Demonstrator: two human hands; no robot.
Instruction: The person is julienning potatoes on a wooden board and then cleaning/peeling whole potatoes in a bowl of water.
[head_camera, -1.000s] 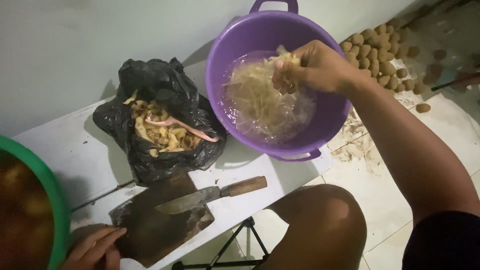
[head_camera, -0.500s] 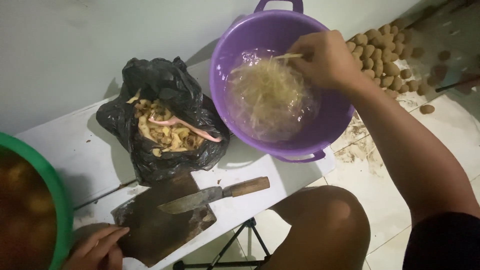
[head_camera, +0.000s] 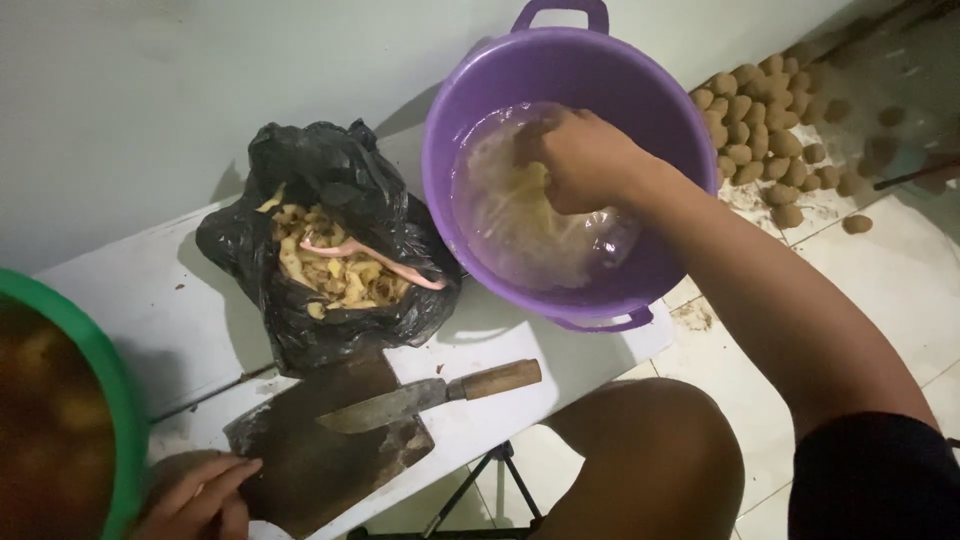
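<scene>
**Right hand down in the purple tub, left hand at the board**

While my right hand (head_camera: 578, 160) reaches down into the purple tub (head_camera: 570, 70), its fingers are curled into the pale shredded strips (head_camera: 520, 205) that float in the water there; I cannot tell whether they actually pinch any strands. The strips lie in the middle of the tub, spread mostly left of and below the hand. The tub stands at the far right end of the white counter (head_camera: 150, 300), its near handle hanging over the counter's edge.

My left hand (head_camera: 200, 495) rests at the near left, fingers loosely stretched and holding nothing, the fingertips touching the near left corner of the dark wooden cutting board (head_camera: 300, 450). A knife (head_camera: 430, 390) with a wooden handle lies across the board, its blade on the wood and its handle pointing right onto the counter.

Just beyond the board sits a black plastic bag (head_camera: 330, 180), open and filled with yellowish peelings (head_camera: 335, 270). At the far left a green basin (head_camera: 115, 400) shows its rim. On the tiled floor, right of the tub, lies a heap of small brown tubers (head_camera: 765, 140). My bare knee (head_camera: 650, 450) shows below the counter.
</scene>
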